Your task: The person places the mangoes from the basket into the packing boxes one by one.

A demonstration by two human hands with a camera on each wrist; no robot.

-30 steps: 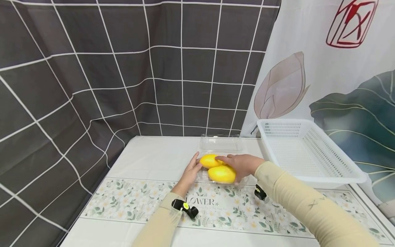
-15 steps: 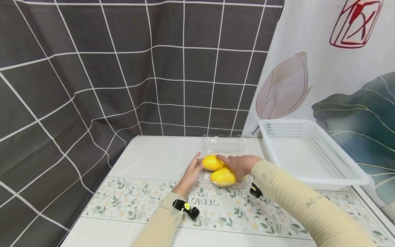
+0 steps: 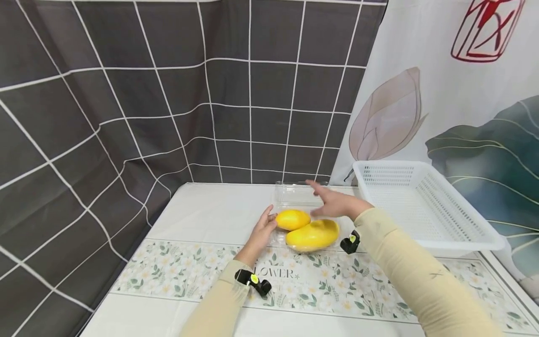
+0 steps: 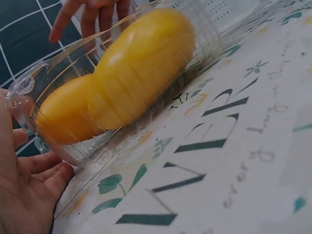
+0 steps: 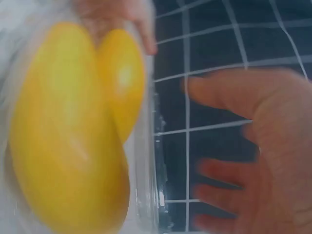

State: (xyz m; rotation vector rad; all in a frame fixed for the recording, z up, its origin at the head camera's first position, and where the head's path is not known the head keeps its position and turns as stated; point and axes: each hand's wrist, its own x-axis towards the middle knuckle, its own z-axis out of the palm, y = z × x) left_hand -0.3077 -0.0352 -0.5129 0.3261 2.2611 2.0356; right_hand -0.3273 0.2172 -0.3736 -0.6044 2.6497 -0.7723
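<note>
I see the larger yellow fruit (image 3: 313,235) against the smaller one (image 3: 291,220) in the clear container (image 3: 276,240), its lid (image 3: 292,197) folded back. My left hand (image 3: 261,232) rests open at the left end, contact unclear; my right hand (image 3: 340,204) hangs open and unloaded over the far side. I'd brace the flexible-looking wall lightly and settle the fruit low, without squeezing.

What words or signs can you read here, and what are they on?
"LOWER", on the flowered tablecloth; its start may be hidden.
"every", in the script beneath it; the rest is too blurred.
Red sign on the white curtain: cut off, I can't read it.
Mark on the right sleeve: too small to read.
</note>
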